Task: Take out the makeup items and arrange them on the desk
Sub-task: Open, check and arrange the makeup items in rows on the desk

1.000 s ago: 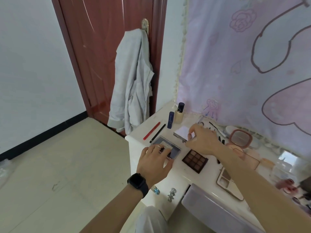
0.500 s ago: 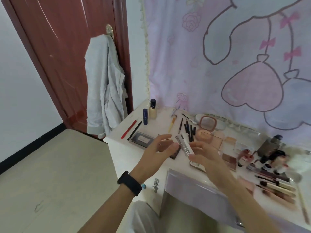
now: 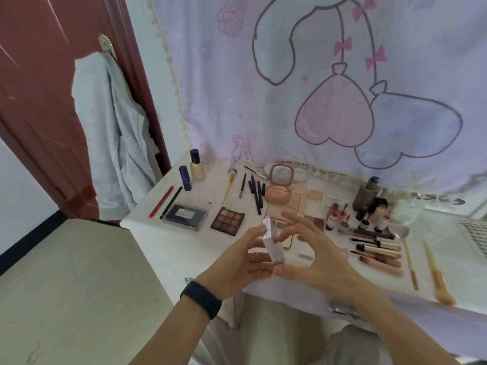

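Note:
A flat white palette case [image 3: 273, 245] is held on edge above the front of the white desk [image 3: 168, 248]. My left hand [image 3: 239, 264] grips it from the left and my right hand [image 3: 313, 262] from the right. Behind them lie a brown eyeshadow palette [image 3: 227, 220], a dark blue palette [image 3: 185, 214], a red pencil [image 3: 161, 201], a black pencil [image 3: 171, 202], a foundation bottle [image 3: 196, 165] and a blue tube [image 3: 185, 178].
Several brushes and pencils [image 3: 254, 191], a pink compact with mirror [image 3: 280, 177], small bottles [image 3: 369, 204] and lip tubes [image 3: 379, 248] cover the right of the desk. A grey garment [image 3: 110, 143] hangs on the red door [image 3: 39, 101]. A pink curtain [image 3: 342, 75] backs the desk.
My right hand picked the white case up from the desk and brought it toward me. My left hand left the blue palette and joined on the case. The view swung right.

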The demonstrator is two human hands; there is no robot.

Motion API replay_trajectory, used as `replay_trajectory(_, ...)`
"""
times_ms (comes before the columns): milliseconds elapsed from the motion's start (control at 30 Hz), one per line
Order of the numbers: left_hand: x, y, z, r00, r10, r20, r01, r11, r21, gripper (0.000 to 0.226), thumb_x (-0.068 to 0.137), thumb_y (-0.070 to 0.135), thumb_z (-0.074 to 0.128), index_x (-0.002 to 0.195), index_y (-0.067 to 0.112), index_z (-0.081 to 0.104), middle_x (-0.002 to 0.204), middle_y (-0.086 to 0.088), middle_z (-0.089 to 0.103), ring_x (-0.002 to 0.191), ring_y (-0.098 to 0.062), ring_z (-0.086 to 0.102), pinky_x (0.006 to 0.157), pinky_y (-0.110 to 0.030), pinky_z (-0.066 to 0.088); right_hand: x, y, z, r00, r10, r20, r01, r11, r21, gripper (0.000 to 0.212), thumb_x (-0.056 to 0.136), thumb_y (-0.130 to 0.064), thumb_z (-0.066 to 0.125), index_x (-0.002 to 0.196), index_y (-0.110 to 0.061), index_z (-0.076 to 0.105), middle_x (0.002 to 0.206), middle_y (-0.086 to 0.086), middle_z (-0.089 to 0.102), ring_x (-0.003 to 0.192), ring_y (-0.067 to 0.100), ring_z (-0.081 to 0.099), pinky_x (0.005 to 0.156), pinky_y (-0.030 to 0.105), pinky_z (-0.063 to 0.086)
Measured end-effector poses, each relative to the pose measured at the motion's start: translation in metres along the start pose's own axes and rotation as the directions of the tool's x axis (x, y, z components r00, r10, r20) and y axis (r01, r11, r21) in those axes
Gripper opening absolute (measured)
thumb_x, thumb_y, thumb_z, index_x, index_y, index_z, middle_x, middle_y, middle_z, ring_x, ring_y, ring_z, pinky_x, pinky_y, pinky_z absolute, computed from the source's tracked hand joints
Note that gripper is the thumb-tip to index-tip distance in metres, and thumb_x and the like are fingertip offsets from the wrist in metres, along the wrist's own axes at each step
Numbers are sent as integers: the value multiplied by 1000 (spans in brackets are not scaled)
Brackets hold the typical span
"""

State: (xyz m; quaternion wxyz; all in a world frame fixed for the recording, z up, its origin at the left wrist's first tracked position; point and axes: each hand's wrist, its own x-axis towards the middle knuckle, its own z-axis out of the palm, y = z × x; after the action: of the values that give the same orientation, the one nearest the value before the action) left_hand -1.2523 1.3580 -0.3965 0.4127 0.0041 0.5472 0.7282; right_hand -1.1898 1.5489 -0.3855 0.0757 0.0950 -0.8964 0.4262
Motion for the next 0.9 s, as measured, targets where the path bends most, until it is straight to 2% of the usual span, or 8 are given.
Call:
replay_trajectory(100, 5, 0, 8, 1000, 20, 4, -20, 988, 155, 76, 82, 71, 60, 124, 7, 63, 96, -12, 72, 81, -21, 65, 78, -31, 52, -3, 3, -9, 994, 90, 62, -97, 988, 119, 44, 71, -39, 90, 101, -33, 59, 120, -22, 66, 115, 1, 60, 103, 30, 46)
replay_trajectory(233, 6, -1, 18, 993, 116, -24, -100, 934, 342, 72, 80, 72, 53, 122, 14, 64, 110, -5, 73, 93, -21, 71, 81, -29, 55, -6, 12, -10, 981, 191, 25, -189, 926, 327, 43, 74, -37, 88, 106, -26, 62, 110, -4, 73, 105, 16, 70, 99, 45, 53)
replay_trajectory(333, 6, -2, 20, 964, 264, -46, -233, 910, 342, 61, 83, 59, 71, 131, 25, 58, 123, -4, 69, 106, -19, 71, 93, -35, 57, -8, 12, -7, 967, 254, 23, -240, 874, 423, 39, 76, -34, 85, 106, -23, 63, 106, -2, 75, 99, 17, 73, 93, 41, 57)
replay_trajectory(467, 3, 2, 22, 949, 311, -47, -287, 918, 273, 53, 84, 43, 77, 129, 19, 63, 117, -10, 73, 106, -29, 71, 100, -48, 53, -15, 7, -5, 972, 234, 39, -231, 895, 383, 45, 75, -43, 80, 115, -30, 64, 119, -18, 68, 100, 6, 71, 82, 24, 55)
replay_trajectory(567, -4, 3, 26, 967, 250, -38, -236, 946, 224, 41, 92, 43, 67, 122, 15, 69, 110, -11, 74, 99, -30, 73, 93, -41, 57, -17, 8, -9, 992, 127, 9, -126, 962, 242, 49, 73, -47, 84, 116, -38, 63, 144, -25, 48, 120, 3, 59, 94, 24, 52)
replay_trajectory(633, -7, 3, 27, 983, 182, -18, -176, 968, 177, 43, 92, 47, 64, 119, 14, 72, 106, -12, 74, 95, -29, 73, 89, -40, 57, -17, 7, -12, 997, 78, 11, -79, 985, 152, 49, 71, -51, 85, 112, -41, 61, 148, -27, 43, 132, -1, 48, 104, 26, 44)
replay_trajectory(767, -8, -2, 32, 998, 65, 15, -66, 990, 125, 42, 84, 58, 64, 112, 29, 75, 106, -13, 74, 99, -31, 72, 87, -41, 57, -17, 6, -15, 995, 96, 34, -101, 978, 181, 44, 74, -44, 86, 110, -36, 61, 124, -18, 65, 122, 5, 59, 109, 39, 45)
replay_trajectory(900, -9, -5, 32, 999, 4, 45, -4, 1000, 16, 53, 81, 54, 73, 122, 20, 69, 113, -17, 71, 113, -44, 65, 84, -38, 58, -18, 8, -15, 994, 108, 9, -107, 967, 233, 53, 81, -37, 83, 129, -36, 59, 123, -14, 68, 120, 8, 62, 106, 42, 48)
